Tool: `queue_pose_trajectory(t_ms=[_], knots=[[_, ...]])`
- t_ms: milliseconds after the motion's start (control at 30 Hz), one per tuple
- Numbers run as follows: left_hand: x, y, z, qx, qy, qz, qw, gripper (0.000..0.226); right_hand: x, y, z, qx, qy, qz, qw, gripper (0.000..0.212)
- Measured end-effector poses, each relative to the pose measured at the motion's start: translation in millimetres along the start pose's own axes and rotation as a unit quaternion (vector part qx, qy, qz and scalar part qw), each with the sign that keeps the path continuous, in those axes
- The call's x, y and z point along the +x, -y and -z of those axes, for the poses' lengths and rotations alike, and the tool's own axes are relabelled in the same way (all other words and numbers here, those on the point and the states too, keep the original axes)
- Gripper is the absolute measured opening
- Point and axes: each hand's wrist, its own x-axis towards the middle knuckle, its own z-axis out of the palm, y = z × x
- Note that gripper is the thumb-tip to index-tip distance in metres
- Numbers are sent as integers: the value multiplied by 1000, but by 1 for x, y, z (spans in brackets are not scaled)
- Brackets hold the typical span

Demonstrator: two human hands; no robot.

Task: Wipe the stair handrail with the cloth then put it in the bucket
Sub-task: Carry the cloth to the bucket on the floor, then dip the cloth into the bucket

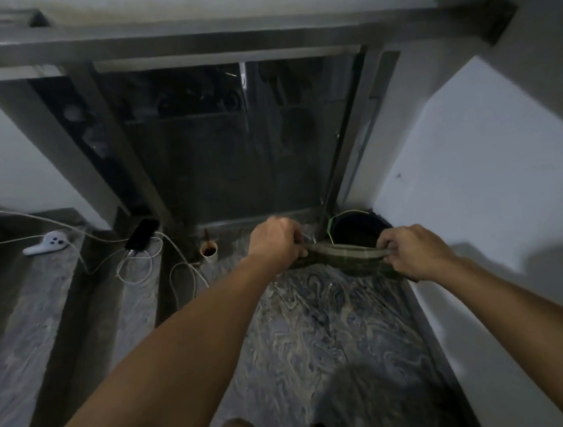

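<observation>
Two hands on the cloth (346, 254): your left hand (276, 243) and right hand (411, 252) each have fingers (388, 248) curled tight, pinching its ends. Cloth's stretched between them, in front of the bucket (357, 228) on the floor.

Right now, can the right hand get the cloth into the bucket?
Probably yes. The right hand grips one end of the cloth, stretched to the left hand over the open bucket. Nothing blocks it, but the left grip must release.
</observation>
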Motion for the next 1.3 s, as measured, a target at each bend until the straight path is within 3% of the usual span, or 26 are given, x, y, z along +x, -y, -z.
queue_pose_trajectory(t_ms=[300, 667, 900, 1133, 1300], knots=[[170, 25, -168, 33, 16, -41, 998, 20, 143, -106, -120, -9, -76, -69, 995, 30], [301, 38, -340, 37, -54, -114, 991, 18, 251, -236, -253, 44, -156, -99, 982, 24], [355, 3, -390, -27, -24, -39, 999, 11, 302, -282, -276, 193, -179, -205, 943, 24], [399, -5, -422, -78, 2, 12, 997, 18, 357, -326, -319, 340, -111, -199, 912, 20], [403, 27, -429, -68, 23, 17, 997, 28, 357, -341, -342, 352, -91, -197, 911, 15]])
